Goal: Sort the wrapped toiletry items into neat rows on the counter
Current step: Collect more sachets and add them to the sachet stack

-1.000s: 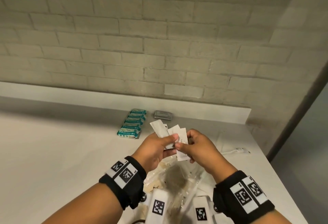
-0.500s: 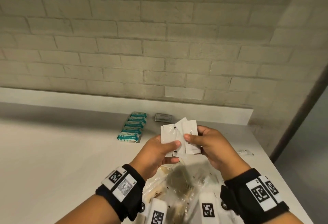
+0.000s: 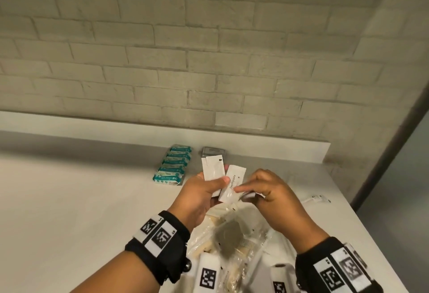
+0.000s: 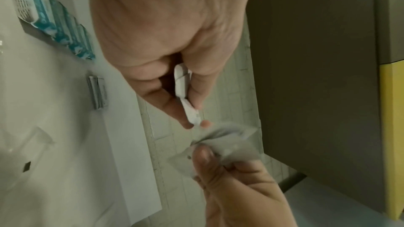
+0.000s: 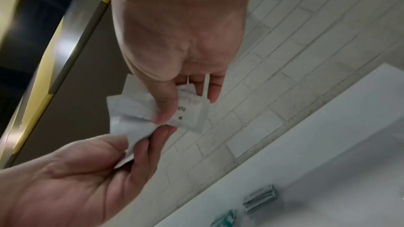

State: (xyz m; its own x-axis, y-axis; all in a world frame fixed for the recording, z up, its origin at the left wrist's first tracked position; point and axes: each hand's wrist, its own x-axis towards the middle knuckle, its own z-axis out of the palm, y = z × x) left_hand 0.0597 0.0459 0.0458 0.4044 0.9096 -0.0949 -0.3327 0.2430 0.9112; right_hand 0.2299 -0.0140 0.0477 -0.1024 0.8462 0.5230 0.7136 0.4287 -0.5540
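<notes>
Above the counter, my left hand point(image 3: 220, 182) grips a small fan of white wrapped packets point(image 3: 212, 169), thumb across their front. My right hand point(image 3: 241, 190) pinches one white packet printed "toothpaste" point(image 3: 232, 184) that still overlaps the fan's right edge. The left wrist view shows the white packets point(image 4: 182, 84) edge-on between my left fingers. The right wrist view has the toothpaste packet point(image 5: 190, 114) under my right thumb. A row of several teal wrapped packets point(image 3: 173, 168) lies on the counter point(image 3: 81, 199), with a grey wrapped packet point(image 3: 212, 152) beside it.
A crumpled clear plastic bag point(image 3: 232, 234) with more items lies on the counter under my wrists. A white plug with a cable point(image 3: 319, 198) sits near the right edge. A raised ledge point(image 3: 92, 133) and a brick wall close off the back.
The packets were held together as one fan in both hands. Now my right hand has drawn the toothpaste packet down and to the right, partly out of the fan.
</notes>
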